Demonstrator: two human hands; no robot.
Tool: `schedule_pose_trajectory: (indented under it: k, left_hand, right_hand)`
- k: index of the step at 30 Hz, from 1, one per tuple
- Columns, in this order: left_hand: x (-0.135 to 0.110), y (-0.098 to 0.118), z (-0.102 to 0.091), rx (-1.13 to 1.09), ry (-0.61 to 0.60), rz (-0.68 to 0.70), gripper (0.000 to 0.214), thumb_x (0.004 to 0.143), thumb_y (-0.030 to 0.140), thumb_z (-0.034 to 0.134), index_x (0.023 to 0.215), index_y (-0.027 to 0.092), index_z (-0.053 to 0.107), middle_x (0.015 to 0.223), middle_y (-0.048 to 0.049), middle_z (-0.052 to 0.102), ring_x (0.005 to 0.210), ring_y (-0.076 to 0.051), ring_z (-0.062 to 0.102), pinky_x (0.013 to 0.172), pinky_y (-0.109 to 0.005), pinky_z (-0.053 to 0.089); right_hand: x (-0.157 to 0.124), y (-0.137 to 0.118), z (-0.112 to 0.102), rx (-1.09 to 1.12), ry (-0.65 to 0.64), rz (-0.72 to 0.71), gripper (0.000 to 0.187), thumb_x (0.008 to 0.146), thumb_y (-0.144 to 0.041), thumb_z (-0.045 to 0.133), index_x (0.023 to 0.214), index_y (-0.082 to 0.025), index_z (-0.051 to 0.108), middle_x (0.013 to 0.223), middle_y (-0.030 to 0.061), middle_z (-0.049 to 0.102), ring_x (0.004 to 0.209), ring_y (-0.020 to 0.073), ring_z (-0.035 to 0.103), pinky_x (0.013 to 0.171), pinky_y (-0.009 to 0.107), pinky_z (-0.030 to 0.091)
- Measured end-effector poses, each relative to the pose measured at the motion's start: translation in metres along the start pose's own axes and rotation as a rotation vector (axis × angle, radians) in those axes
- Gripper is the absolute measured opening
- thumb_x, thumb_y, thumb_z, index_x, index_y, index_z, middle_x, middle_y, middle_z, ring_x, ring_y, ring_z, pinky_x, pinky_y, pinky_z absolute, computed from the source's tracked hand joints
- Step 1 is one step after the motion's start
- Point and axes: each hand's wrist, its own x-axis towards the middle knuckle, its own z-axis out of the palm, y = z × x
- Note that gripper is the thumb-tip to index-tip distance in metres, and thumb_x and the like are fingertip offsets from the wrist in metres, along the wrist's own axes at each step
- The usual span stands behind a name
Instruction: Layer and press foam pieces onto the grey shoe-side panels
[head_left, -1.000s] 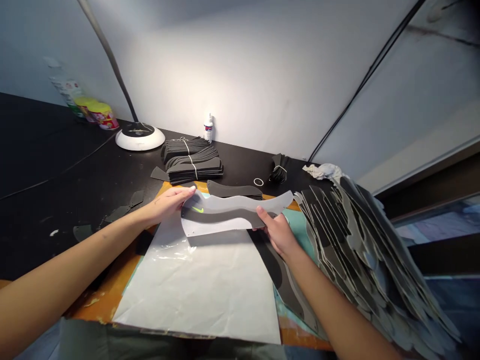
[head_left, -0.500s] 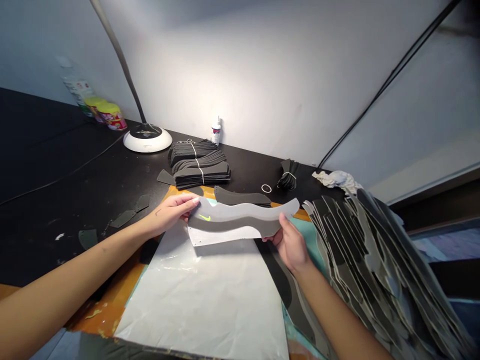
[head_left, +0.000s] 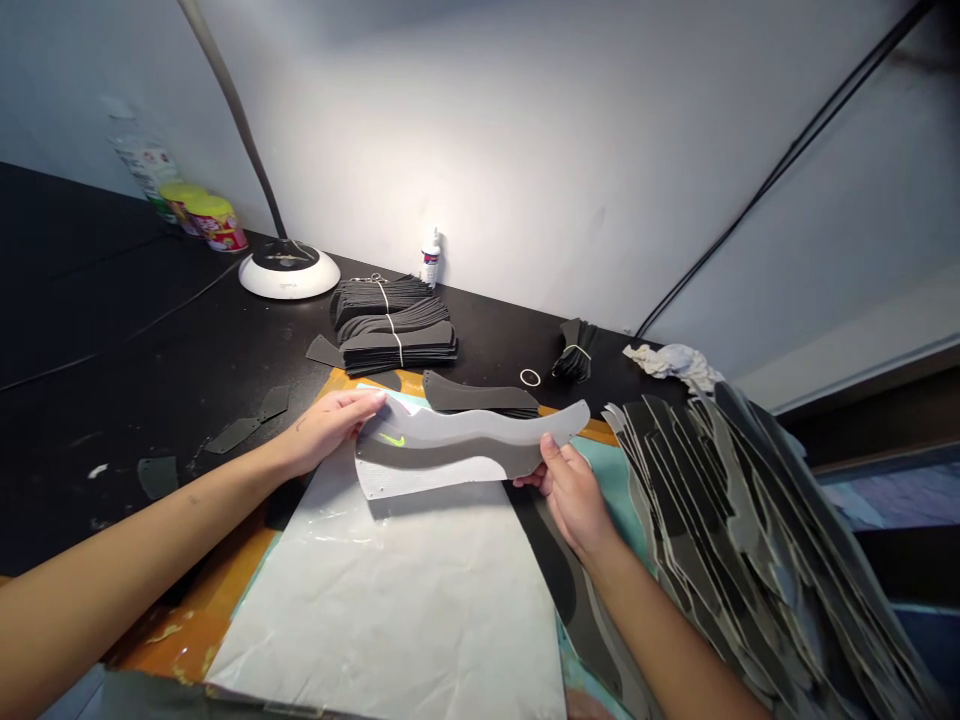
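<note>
Both hands hold one long wavy shoe panel (head_left: 457, 445), grey and dark grey with a small yellow-green swoosh near its left end. My left hand (head_left: 326, 428) grips the panel's left end, fingers curled over its top edge. My right hand (head_left: 571, 492) pinches the right part from below, thumb on top. The panel hovers just above a white sheet of paper (head_left: 405, 590) that lies on an orange board (head_left: 187, 625).
A tall fanned stack of similar panels (head_left: 742, 530) fills the right side. Behind lie tied bundles of dark pieces (head_left: 394, 325), a loose dark piece (head_left: 480, 395), a rubber band (head_left: 530, 377), a glue bottle (head_left: 430, 257), a lamp base (head_left: 289, 272), cans (head_left: 206, 220) and a rag (head_left: 671, 362).
The panel and both hands have shifted slightly left and down in view. My right thumb now sits higher on the panel's right end. The grip stays the same.
</note>
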Motion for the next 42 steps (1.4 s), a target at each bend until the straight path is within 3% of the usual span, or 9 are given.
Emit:
schedule_pose_trajectory:
  k: [3, 6, 11, 14, 18, 23, 28, 34, 42]
  left_hand:
    - [-0.001, -0.002, -0.002, -0.067, -0.001, 0.050, 0.050, 0.077, 0.065, 0.079, 0.099, 0.021, 0.076, 0.099, -0.0078, 0.077, 0.091, -0.025, 0.069, 0.079, -0.031, 0.056]
    - [0.000, 0.002, -0.006, -0.089, 0.226, 0.195, 0.034, 0.085, 0.053, 0.077, 0.100, 0.023, 0.075, 0.097, -0.0018, 0.074, 0.084, -0.018, 0.064, 0.073, -0.025, 0.051]
    - [0.004, 0.017, -0.009, -0.308, 0.462, 0.222, 0.014, 0.091, 0.041, 0.071, 0.093, 0.027, 0.069, 0.085, 0.0031, 0.069, 0.072, -0.015, 0.059, 0.064, -0.025, 0.048]
    - [0.004, 0.020, -0.008, -0.333, 0.422, 0.168, 0.019, 0.088, 0.044, 0.072, 0.092, 0.026, 0.067, 0.082, 0.0031, 0.070, 0.072, -0.018, 0.061, 0.062, -0.028, 0.048]
    - [0.002, 0.020, -0.005, -0.344, 0.352, 0.041, 0.027, 0.079, 0.045, 0.076, 0.093, 0.025, 0.066, 0.071, 0.0032, 0.067, 0.064, -0.018, 0.059, 0.057, -0.028, 0.047]
    - [-0.002, 0.020, -0.001, -0.328, 0.231, 0.005, 0.037, 0.071, 0.045, 0.082, 0.093, 0.018, 0.069, 0.074, -0.0019, 0.070, 0.060, -0.016, 0.060, 0.051, -0.022, 0.045]
    - [-0.003, 0.016, 0.002, -0.300, 0.188, 0.092, 0.043, 0.070, 0.049, 0.087, 0.094, 0.017, 0.074, 0.082, -0.0036, 0.073, 0.064, -0.015, 0.061, 0.054, -0.019, 0.047]
    - [-0.008, 0.014, 0.004, -0.277, 0.049, 0.094, 0.048, 0.076, 0.059, 0.083, 0.096, 0.015, 0.077, 0.085, -0.0068, 0.075, 0.072, -0.018, 0.065, 0.063, -0.020, 0.051]
    - [-0.013, 0.011, 0.007, -0.331, -0.046, 0.095, 0.070, 0.084, 0.074, 0.068, 0.115, 0.012, 0.077, 0.104, -0.0145, 0.078, 0.085, -0.027, 0.073, 0.075, -0.030, 0.057]
  right_hand:
    - [-0.003, -0.005, -0.002, 0.003, -0.004, -0.034, 0.056, 0.082, -0.081, 0.056, 0.095, -0.027, 0.056, 0.095, 0.0109, 0.075, 0.095, 0.0336, 0.072, 0.074, 0.048, 0.060]
    - [-0.007, -0.017, -0.009, -0.070, 0.010, -0.203, 0.048, 0.094, -0.070, 0.044, 0.106, -0.026, 0.058, 0.103, 0.0105, 0.074, 0.095, 0.0285, 0.071, 0.083, 0.044, 0.059]
    - [-0.019, -0.034, -0.016, -0.913, 0.089, -0.384, 0.029, 0.096, -0.048, 0.055, 0.108, -0.024, 0.065, 0.104, 0.0095, 0.070, 0.097, 0.0277, 0.066, 0.087, 0.042, 0.052]
    - [-0.025, -0.032, -0.008, -1.280, -0.039, -0.376, 0.043, 0.087, -0.049, 0.071, 0.120, -0.023, 0.066, 0.121, 0.0137, 0.067, 0.113, 0.0356, 0.061, 0.094, 0.049, 0.049]
    - [-0.026, -0.020, -0.001, -1.348, -0.151, -0.492, 0.044, 0.088, -0.040, 0.072, 0.130, -0.027, 0.064, 0.147, 0.0121, 0.056, 0.137, 0.0350, 0.048, 0.111, 0.051, 0.041]
    - [-0.017, -0.012, -0.017, -1.460, 0.015, -0.574, 0.032, 0.091, -0.023, 0.061, 0.122, -0.017, 0.065, 0.133, 0.0154, 0.066, 0.127, 0.0337, 0.057, 0.110, 0.049, 0.042]
    - [-0.007, -0.013, -0.033, -1.601, 0.176, -0.451, 0.033, 0.093, -0.023, 0.059, 0.123, -0.012, 0.066, 0.125, 0.0175, 0.070, 0.115, 0.0362, 0.063, 0.103, 0.049, 0.046]
    - [-0.004, -0.010, -0.031, -1.348, 0.261, -0.469, 0.043, 0.095, -0.031, 0.049, 0.131, -0.011, 0.061, 0.134, 0.0203, 0.065, 0.126, 0.0387, 0.059, 0.107, 0.055, 0.044]
    - [-0.003, -0.022, -0.028, -0.217, 0.198, -0.233, 0.037, 0.089, -0.045, 0.055, 0.119, -0.026, 0.063, 0.102, 0.0047, 0.073, 0.096, 0.0228, 0.068, 0.090, 0.038, 0.053]
